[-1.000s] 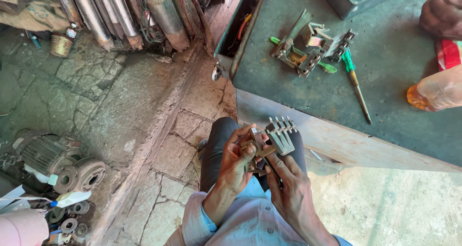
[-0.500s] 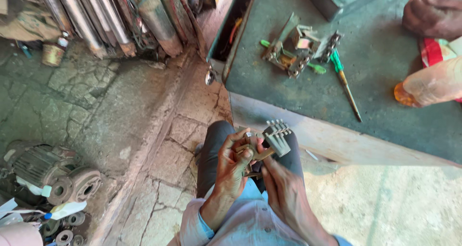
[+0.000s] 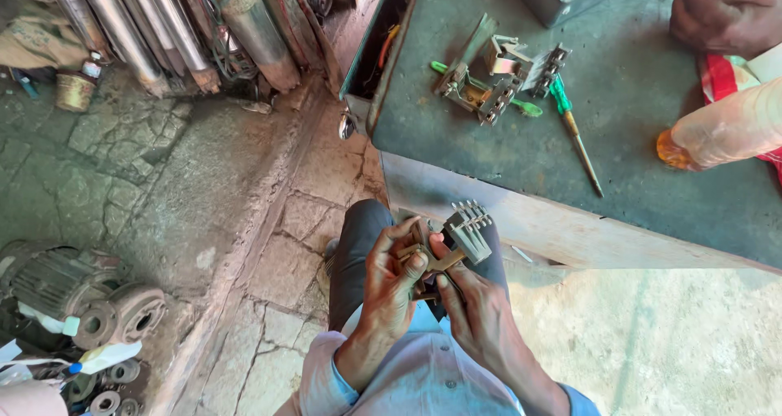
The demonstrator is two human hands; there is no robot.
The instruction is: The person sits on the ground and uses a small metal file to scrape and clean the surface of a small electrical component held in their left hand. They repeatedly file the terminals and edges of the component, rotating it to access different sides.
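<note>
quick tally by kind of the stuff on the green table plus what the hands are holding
Grey finned metal part, held by left hand and right hand: 1
Metal switch assemblies on the green table: 1 cluster
Green-handled screwdrivers: 2
Plastic bottle with orange cap: 1
Total: 5

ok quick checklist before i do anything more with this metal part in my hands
1. Both hands on the part: ok. Left hand and right hand both grip the grey metal part over the lap.
2. Part clear of the table edge: ok, it sits just below it.
3. Green-handled screwdriver in reach: ok, it lies on the tabletop.
4. Other metal parts settled: ok, resting on the table.
5. Another person's hand out of the way: ok, at the far corner.
6. Fingertips clear of the part's prongs: cannot tell.
</note>
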